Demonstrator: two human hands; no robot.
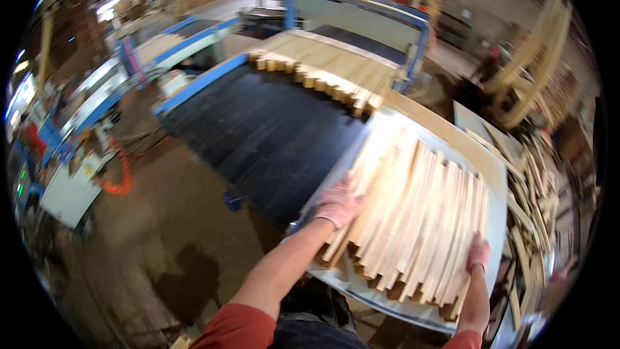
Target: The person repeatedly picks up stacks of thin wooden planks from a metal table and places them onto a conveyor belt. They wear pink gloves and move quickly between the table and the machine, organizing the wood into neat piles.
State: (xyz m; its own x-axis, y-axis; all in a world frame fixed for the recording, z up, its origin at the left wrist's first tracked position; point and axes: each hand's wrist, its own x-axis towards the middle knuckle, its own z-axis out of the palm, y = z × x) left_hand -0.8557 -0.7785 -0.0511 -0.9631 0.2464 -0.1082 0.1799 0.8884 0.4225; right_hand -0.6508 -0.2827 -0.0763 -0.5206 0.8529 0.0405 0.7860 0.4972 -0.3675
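A row of pale wooden strips (413,220) lies side by side on a light metal table (329,279), their near ends uneven. My left hand (340,203), in a pinkish glove, is at the row's left side with its fingers stretched out against the strips. At the opposite side, my right hand (478,252), gloved alike, lies along the outermost strip with its fingers pointing away from me. Both hands are open, with the row between them. The undersides of the strips and parts of the right fingers are hidden.
To the left runs a black conveyor belt (271,129) carrying another row of wooden strips (329,58) toward a blue-framed machine (421,26). Loose wood pieces (533,200) are heaped at the right. An orange hose (123,171) hangs at the left.
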